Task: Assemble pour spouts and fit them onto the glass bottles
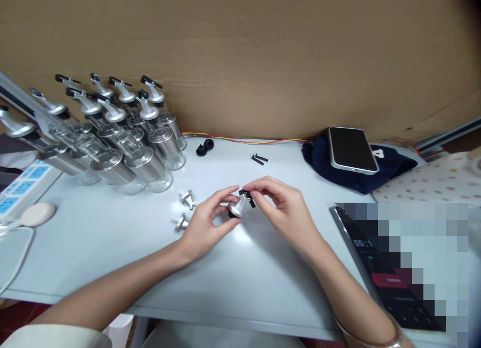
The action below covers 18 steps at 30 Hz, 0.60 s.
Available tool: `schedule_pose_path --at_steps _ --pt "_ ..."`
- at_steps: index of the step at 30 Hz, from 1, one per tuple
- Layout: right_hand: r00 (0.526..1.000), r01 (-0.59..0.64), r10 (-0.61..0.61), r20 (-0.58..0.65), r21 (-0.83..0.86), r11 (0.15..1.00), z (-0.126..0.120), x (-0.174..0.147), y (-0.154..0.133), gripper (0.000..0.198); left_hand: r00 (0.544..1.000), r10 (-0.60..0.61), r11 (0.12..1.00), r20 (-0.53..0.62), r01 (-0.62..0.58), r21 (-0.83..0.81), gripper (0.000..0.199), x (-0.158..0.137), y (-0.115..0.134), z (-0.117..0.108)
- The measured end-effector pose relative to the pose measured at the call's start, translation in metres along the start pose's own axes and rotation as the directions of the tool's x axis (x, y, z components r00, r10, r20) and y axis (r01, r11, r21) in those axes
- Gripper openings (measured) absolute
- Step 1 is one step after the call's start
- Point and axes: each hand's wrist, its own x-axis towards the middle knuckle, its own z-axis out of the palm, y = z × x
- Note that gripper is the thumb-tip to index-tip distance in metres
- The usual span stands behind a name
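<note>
Between thumb and fingers, my left hand grips a silver pourer spout with a black base, just above the table. My right hand pinches a small black flip lid at the spout's tip. Left of my left hand, two bare metal spouts lie on the table, the nearer one partly behind my fingers. Farther back are black round stoppers and a few thin black lid pieces.
Several glass bottles with steel sleeves and pourers crowd the back left. A power strip and a beige round object lie at left. A dark-screened device rests on navy cloth; a tablet lies at right. Cardboard stands behind.
</note>
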Motion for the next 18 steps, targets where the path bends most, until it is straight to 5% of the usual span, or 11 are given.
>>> schedule_pose_path --at_steps 18 --pt "0.958 -0.276 0.283 -0.043 0.117 0.954 0.0016 0.0021 -0.0037 0.017 0.998 0.002 0.994 0.062 -0.009 0.113 0.055 0.0004 -0.0029 -0.0040"
